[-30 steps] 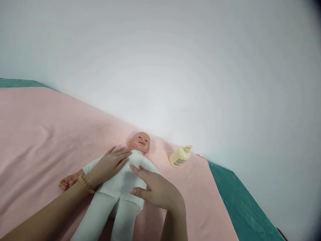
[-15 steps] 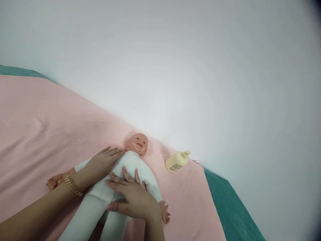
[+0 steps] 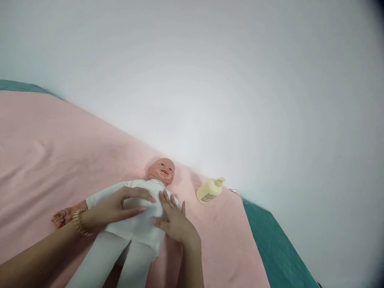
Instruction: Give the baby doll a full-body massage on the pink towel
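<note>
A baby doll [image 3: 136, 228] in white clothes lies face up on a pink blanket [image 3: 39, 152], head toward the wall. My left hand [image 3: 117, 206], with a gold bracelet on its wrist, rests flat on the doll's chest and belly, fingers stretched out. My right hand [image 3: 174, 222] lies flat on the doll's right side beside it, fingers spread and pointing toward the head. Neither hand holds anything. The doll's bare hand [image 3: 60, 218] sticks out at the left.
A pale yellow pump bottle [image 3: 209, 191] lies on its side on the blanket to the right of the doll's head. A teal sheet [image 3: 276, 256] shows beyond the blanket's right edge. A plain white wall rises behind.
My left hand has slid from the doll's shoulder down across its chest. My right hand has moved up along the doll's side. The view has shifted a little.
</note>
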`<state>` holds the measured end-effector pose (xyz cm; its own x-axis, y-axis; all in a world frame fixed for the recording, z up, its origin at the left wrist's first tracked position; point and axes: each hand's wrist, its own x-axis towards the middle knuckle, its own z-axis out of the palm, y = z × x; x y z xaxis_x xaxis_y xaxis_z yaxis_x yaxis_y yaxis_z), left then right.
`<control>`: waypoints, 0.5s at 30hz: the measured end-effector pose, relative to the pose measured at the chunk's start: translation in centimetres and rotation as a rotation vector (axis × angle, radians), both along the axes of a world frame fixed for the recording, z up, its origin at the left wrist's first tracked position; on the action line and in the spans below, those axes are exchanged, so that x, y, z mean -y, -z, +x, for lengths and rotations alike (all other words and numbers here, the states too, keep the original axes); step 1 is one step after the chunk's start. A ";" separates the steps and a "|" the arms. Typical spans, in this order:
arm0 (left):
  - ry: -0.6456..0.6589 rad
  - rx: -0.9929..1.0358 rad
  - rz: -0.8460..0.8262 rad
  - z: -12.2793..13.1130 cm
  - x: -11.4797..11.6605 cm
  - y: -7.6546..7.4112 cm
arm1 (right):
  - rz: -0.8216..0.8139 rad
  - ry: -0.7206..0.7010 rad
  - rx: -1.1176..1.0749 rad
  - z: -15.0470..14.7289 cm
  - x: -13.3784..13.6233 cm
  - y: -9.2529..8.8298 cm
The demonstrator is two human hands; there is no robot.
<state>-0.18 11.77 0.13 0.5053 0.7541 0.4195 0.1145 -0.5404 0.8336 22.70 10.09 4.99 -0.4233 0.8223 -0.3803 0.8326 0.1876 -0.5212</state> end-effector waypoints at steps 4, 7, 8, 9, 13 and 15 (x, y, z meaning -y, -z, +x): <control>0.301 -0.043 -0.037 0.5 1.3 -1.4 | 0.000 0.042 0.002 1.3 -0.1 0.1; 0.328 -0.240 0.032 1.0 1.5 -1.7 | 0.013 0.033 0.001 1.6 -0.1 0.3; 0.324 -0.294 0.051 1.1 1.5 -1.7 | 0.017 0.034 0.000 1.6 -0.1 0.3; 0.320 -0.346 0.062 1.2 1.4 -1.7 | 0.017 0.037 0.002 1.6 0.0 0.3; 0.309 -0.498 0.115 1.1 0.6 -1.2 | 0.007 0.065 0.035 1.5 0.1 0.0; 0.264 -0.525 0.157 0.9 0.1 -0.7 | 0.019 0.069 0.032 1.5 0.2 -0.3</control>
